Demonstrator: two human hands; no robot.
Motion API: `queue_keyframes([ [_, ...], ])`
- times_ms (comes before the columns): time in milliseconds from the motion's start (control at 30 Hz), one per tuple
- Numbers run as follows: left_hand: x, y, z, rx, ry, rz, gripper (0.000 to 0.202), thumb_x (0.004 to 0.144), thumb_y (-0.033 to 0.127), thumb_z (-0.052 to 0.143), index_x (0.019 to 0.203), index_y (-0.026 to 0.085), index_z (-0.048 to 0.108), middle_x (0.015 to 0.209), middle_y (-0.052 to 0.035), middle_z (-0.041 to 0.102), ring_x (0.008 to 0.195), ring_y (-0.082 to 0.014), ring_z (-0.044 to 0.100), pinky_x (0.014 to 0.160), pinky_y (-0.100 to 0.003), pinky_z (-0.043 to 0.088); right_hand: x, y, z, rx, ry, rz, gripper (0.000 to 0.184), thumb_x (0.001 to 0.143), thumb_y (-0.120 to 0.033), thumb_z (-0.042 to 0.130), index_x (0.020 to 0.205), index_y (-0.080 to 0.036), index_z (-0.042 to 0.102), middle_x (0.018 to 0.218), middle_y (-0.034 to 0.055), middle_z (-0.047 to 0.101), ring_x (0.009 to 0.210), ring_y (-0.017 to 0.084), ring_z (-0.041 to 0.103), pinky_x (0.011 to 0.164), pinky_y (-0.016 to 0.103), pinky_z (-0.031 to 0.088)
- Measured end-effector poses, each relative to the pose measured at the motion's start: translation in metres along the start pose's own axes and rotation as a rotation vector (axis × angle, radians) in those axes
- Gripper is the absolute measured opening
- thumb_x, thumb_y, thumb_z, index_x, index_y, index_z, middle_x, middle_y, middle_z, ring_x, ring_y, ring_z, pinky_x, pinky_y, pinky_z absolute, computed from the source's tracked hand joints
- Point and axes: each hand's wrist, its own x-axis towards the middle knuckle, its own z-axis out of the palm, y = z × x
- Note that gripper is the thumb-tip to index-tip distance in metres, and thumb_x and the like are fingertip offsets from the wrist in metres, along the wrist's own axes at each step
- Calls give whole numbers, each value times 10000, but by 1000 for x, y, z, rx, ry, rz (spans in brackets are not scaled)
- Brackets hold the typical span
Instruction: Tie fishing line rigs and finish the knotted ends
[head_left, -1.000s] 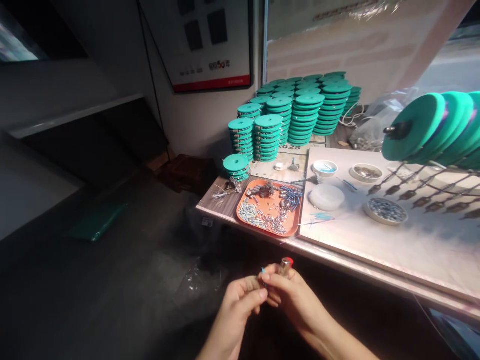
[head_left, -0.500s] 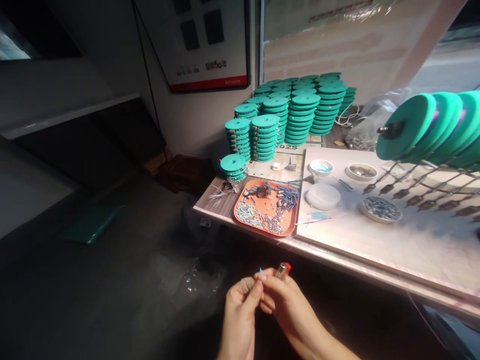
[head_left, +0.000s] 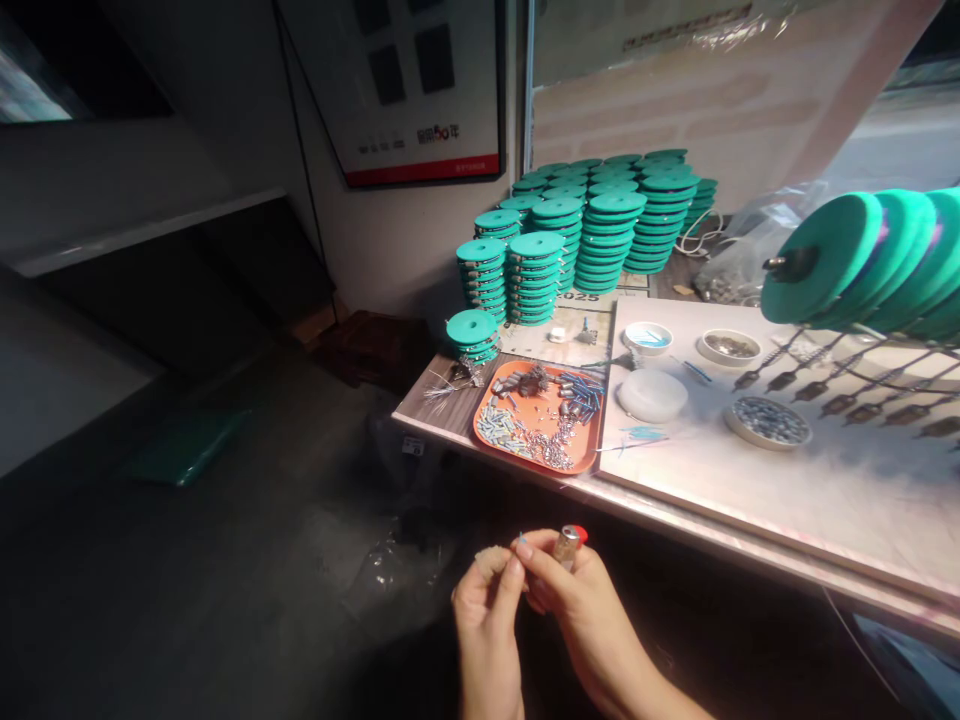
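Note:
My two hands meet low in the view, below the table's front edge. My right hand (head_left: 581,610) is closed around a red-topped lighter (head_left: 570,542) with a metal head, its thumb and forefinger also pinching a tiny thin piece with a blue tip (head_left: 522,540). My left hand (head_left: 486,610) is closed in a pinch against the same small piece, fingertips touching those of the right hand.
An orange tray (head_left: 487,400) with several small metal and blue parts sits at the table edge (head_left: 675,520). Behind it stand stacks of teal discs (head_left: 592,225). White dishes (head_left: 652,393) and a row of teal discs on a rod (head_left: 862,260) lie to the right. Dark floor is at left.
My hands have dropped slightly in view and the left hand has turned more upright. Both keep pinching the small piece beside the lighter.

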Motion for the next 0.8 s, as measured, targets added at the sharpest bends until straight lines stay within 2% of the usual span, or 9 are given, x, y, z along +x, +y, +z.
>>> queue_keyframes([
  [133,2,6,-3,63,-84,-47,162,785,284,562,722,149,625,675,-12,594,638,-128,491,624,-233,400,2,2,-3,131,-20,73,222,670,-336,673,630,-151,557,479,-68,412,443,59,293,446,213,235],
  [267,7,17,-9,43,-158,-99,235,776,291,561,590,147,572,621,-9,583,648,-142,513,656,-247,403,4,1,-8,103,-66,74,219,665,-330,677,616,-140,577,427,-61,439,414,59,312,431,216,216],
  [433,11,23,-13,169,-143,-94,294,759,299,581,510,148,540,540,-5,570,587,-143,517,632,-254,404,5,-2,-10,71,-106,91,215,638,-293,706,596,-114,594,391,-48,474,379,43,304,419,216,192],
  [667,8,20,-8,97,-103,-61,254,754,269,588,528,155,576,518,-5,603,576,-150,557,631,-254,432,5,-3,-9,176,-154,210,238,623,-318,702,603,-140,546,445,-32,508,370,30,271,409,205,179],
  [800,5,18,-7,73,-94,-46,227,756,262,584,560,151,606,552,-10,612,581,-145,547,623,-251,439,4,-3,-6,207,-127,206,251,608,-319,719,591,-138,546,444,-42,483,384,32,276,415,201,181],
])
